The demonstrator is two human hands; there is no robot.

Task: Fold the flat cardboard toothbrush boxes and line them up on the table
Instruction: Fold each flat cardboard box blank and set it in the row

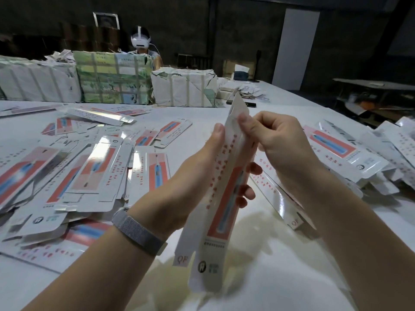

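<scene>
Over the table (280,277), the left hand (202,167) wraps round a half-formed box (221,187) held upright between both palms, while the right hand (280,140) pinches its upper edge. Squaring the creases cleanly before tucking the top flap looks the key; flat boxes (74,176) lie left of the hands.

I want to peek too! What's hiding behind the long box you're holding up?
Behind the box, left hand fingertips peek out on its right edge. The right hand pinches its top. The left palm and the table directly behind it are covered.
</scene>
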